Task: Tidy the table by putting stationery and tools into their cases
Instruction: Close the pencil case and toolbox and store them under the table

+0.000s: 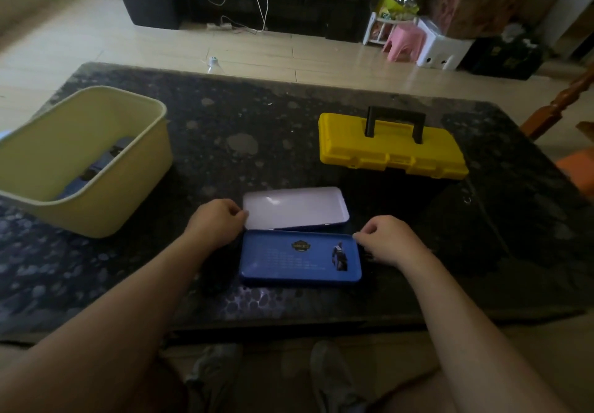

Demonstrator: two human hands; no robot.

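A blue tin lies open near the front edge of the dark speckled desk; the nearer half shows its printed blue face, with a round badge and a small figure on it, and the farther half shows a pale, bare inside, hinged to the blue half along their shared long edge. The left hand rests at the left end of the pale half, its fingers curled, fingertips touching the corner where the two halves meet; whether it pinches the rim or only touches it I cannot tell. The right hand sits at the far right corner of the blue half, fingers curled in a loose fist with the fingertips against the rim (again, a true grip is not plain to see). A dark shape lies in shadow just left of the blue half under the left wrist; too dim to name. A yellow toolbox stands shut, black handle upright, on the desk beyond and to the right of the tin, well apart from it; a pale yellow bin stands at the left side of the desk, with dark things inside that cannot be made out.
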